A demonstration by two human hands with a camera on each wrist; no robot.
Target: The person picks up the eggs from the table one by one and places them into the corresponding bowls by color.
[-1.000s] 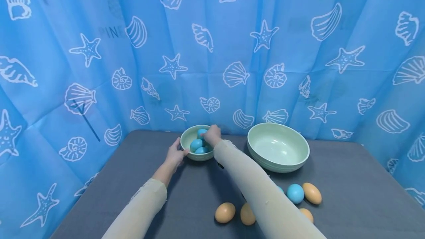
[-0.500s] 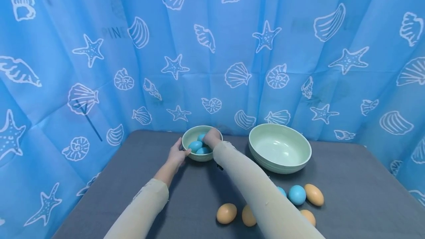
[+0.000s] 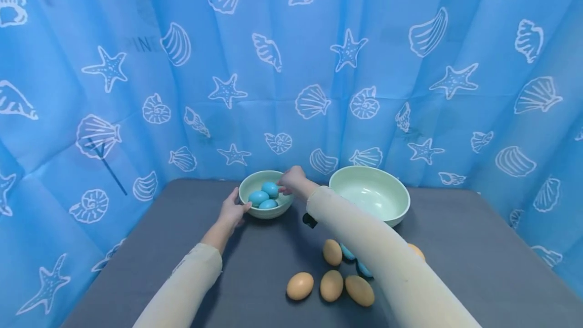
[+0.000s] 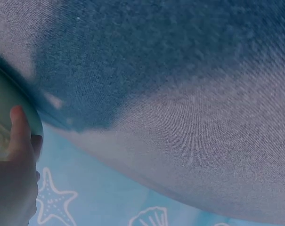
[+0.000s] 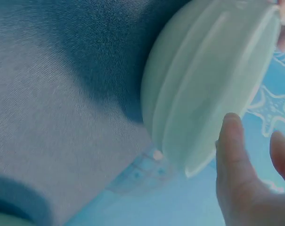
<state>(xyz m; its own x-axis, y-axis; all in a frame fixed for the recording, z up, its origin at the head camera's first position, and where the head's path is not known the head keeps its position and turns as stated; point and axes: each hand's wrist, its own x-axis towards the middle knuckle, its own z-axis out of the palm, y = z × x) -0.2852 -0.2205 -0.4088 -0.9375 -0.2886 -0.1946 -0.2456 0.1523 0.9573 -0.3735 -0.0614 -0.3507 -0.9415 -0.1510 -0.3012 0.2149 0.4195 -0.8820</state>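
A small pale green bowl (image 3: pixel 268 213) stands at the table's back, with three blue eggs (image 3: pixel 258 198) inside. My left hand (image 3: pixel 231 212) holds its left side; in the left wrist view that hand's thumb (image 4: pixel 20 129) lies along the bowl's wall (image 4: pixel 10 94). At the opposite rim, my right hand (image 3: pixel 295 181) hovers just over the edge, fingers loose and holding nothing. The right wrist view shows this hand (image 5: pixel 250 188) with thumb and finger spread beside the bowl (image 5: pixel 203 89).
A larger pale green bowl (image 3: pixel 369 191) stands to the right, partly behind my right sleeve (image 3: pixel 378 247). Several brown eggs (image 3: pixel 331 286) and some blue eggs (image 3: pixel 347 251) lie at the front, partly hidden by that sleeve. A blue shell-print curtain (image 3: pixel 291 65) hangs behind the grey table (image 3: pixel 255 277).
My right hand has come up out of the small bowl toward its right rim, leaving the blue eggs inside. My left hand stays at the bowl. The head view has shifted slightly.
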